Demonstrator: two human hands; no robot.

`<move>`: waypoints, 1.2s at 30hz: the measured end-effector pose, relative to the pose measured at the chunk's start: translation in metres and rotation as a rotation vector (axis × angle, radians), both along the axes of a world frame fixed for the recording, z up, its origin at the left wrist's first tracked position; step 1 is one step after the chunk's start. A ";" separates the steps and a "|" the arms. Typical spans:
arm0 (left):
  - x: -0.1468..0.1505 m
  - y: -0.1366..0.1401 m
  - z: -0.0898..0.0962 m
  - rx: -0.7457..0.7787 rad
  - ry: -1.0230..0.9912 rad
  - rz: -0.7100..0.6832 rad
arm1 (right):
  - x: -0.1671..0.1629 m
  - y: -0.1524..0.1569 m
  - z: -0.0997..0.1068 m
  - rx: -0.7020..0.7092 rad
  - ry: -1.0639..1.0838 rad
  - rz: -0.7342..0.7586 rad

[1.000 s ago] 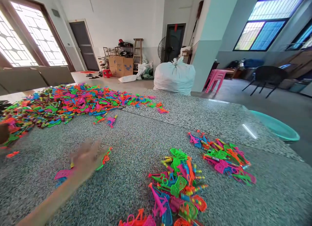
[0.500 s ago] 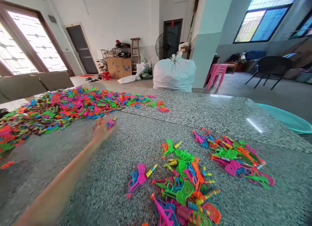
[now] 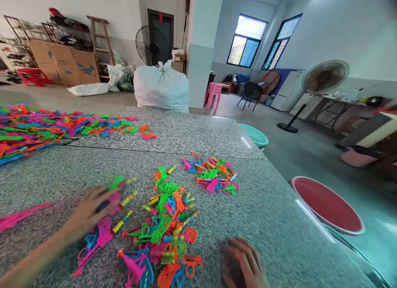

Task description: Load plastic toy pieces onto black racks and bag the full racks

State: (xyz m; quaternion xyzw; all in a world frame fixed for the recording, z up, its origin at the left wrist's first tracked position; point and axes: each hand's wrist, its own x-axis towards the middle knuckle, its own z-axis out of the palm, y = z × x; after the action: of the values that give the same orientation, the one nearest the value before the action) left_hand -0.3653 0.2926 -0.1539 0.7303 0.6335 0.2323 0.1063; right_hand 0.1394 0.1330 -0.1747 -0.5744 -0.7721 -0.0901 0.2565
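My left hand, slightly smeared by motion, is closed around a few small plastic toys in pink, green and dark blue, with yellow-banded tubes poking out to the right. Just below it lies a pink and blue toy set with its own yellow tube. Beside that, a heap of mixed bright plastic toys covers the middle of the stone table. My right hand rests low on the table to the right of the heap, fingers loosely bent and thumb apart, with nothing visible in it.
A smaller toy cluster lies farther back. The big pile spreads over the far left, with a blurred pink piece nearer. Beyond the table stand a tied white sack, a red basin, a teal basin and a fan.
My view has swung right. My left hand has come from the edge of the big pile to beside the middle heap, carrying toys. My right hand has come into view.
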 end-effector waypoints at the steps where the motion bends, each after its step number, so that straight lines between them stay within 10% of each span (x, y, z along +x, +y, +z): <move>1: 0.025 -0.012 -0.005 0.017 -0.006 -0.082 | 0.004 0.027 0.016 -0.029 0.049 0.028; 4: 0.091 -0.039 -0.007 0.049 0.018 -0.144 | 0.018 0.137 0.069 -0.080 0.166 -0.181; 9: 0.164 -0.059 0.008 0.002 -0.006 -0.121 | 0.012 0.253 0.096 -0.667 0.135 -0.173; 14: 0.198 -0.057 0.027 -0.002 -0.030 -0.166 | 0.010 0.195 0.068 -0.653 0.077 0.038; 18: 0.203 -0.004 0.063 -0.013 -0.063 -0.061 | 0.052 0.130 0.065 -0.622 0.161 0.206; 23: 0.239 0.075 0.079 -0.149 -0.074 -0.060 | 0.103 0.097 0.054 -0.356 0.258 -0.052; 30: 0.301 0.024 0.059 -0.273 -0.074 -0.430 | 0.123 0.097 0.015 -0.310 0.186 -0.162; 36: 0.183 -0.012 0.101 -0.215 -0.016 -0.127 | 0.134 0.110 0.000 -0.283 0.197 -0.141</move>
State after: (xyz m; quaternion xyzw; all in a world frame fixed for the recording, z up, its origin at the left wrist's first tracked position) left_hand -0.1823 0.2808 -0.0534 0.7517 0.6062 0.1617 0.2035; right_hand 0.2730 0.2434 -0.1749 -0.6635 -0.7060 0.0587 0.2406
